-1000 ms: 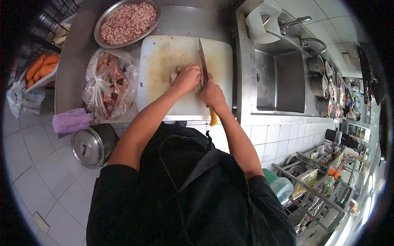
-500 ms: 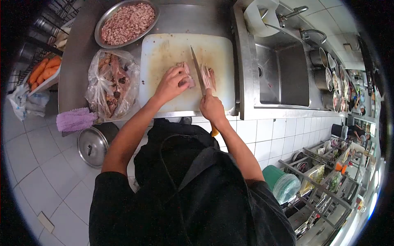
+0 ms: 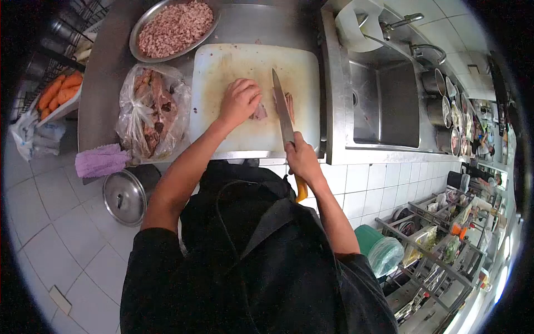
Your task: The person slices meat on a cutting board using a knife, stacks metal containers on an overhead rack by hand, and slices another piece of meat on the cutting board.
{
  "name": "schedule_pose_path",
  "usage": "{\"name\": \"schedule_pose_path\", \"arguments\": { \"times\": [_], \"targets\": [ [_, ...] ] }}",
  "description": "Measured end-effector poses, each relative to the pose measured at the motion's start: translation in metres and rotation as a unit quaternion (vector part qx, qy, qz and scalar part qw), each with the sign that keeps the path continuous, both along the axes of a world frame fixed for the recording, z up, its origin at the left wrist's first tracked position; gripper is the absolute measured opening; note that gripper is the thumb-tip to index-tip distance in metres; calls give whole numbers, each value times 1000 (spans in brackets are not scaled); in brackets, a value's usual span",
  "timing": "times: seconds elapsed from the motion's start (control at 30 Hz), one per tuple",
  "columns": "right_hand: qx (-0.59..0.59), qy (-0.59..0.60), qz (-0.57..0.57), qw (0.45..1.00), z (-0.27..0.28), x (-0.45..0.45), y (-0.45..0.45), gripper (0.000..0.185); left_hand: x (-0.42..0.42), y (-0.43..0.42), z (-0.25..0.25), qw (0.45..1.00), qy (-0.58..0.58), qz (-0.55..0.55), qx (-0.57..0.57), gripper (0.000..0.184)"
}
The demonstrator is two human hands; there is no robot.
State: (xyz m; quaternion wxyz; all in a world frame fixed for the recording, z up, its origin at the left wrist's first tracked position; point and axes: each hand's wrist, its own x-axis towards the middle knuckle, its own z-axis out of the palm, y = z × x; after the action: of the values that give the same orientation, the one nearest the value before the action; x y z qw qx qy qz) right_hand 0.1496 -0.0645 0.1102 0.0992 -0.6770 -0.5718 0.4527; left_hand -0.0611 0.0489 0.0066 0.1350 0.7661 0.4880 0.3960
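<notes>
On the white cutting board [image 3: 222,136], my left hand [image 3: 241,103] is curled over a piece of meat [image 3: 259,113], most of it hidden under the fingers. My right hand [image 3: 303,158] grips a long kitchen knife [image 3: 283,106] by its yellow handle, the tip pointing away from me. Cut meat strips [image 3: 289,106] lie right beside the blade, partly covered by it. A gap of bare board separates the knife from the piece under my left hand.
An oval metal tray of diced meat [image 3: 175,28] stands at the back left. Nearer is a plastic bag of meat pieces [image 3: 156,114], with a purple cloth [image 3: 103,161] at the counter edge. To the right is a steel sink [image 3: 384,103].
The knife and my right hand have shifted right and toward me, away from the held meat. My left hand has moved slightly and its fingers are curled more tightly.
</notes>
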Motion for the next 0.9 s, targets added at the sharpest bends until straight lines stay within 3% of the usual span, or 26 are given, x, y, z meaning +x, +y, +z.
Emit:
{"name": "schedule_pose_path", "arguments": {
  "times": [0.07, 0.17, 0.37, 0.47, 0.57, 0.7, 0.9],
  "targets": [
    [-39, 58, -34, 997, -1, 13, -5, 19, 13, 6, 2, 1000, -5, -21, -9, 13],
    [-73, 104, -66, 990, -2, 24, -11, 20, 39, 8, 18, 992, -34, -33, -119, 13],
    [-81, 153, -109, 979, -4, 35, -19, 22, 59, 15, 3, 987, -50, -54, -145, 14],
    [-62, 89, -95, 990, 15, 31, -16, 21, 55, 14, 5, 990, -12, -38, -138, 14],
    [60, -35, -11, 998, 0, 38, -25, 18, 32, 13, 7, 999, -27, 15, -43, 12],
    [99, -93, 52, 989, 17, 33, -41, 18, -11, -11, 8, 1000, -9, -7, -14, 12],
    [71, -142, 108, 981, 14, 15, -64, 17, -16, -32, -3, 997, 30, -69, 7, 14]
  ]
}}
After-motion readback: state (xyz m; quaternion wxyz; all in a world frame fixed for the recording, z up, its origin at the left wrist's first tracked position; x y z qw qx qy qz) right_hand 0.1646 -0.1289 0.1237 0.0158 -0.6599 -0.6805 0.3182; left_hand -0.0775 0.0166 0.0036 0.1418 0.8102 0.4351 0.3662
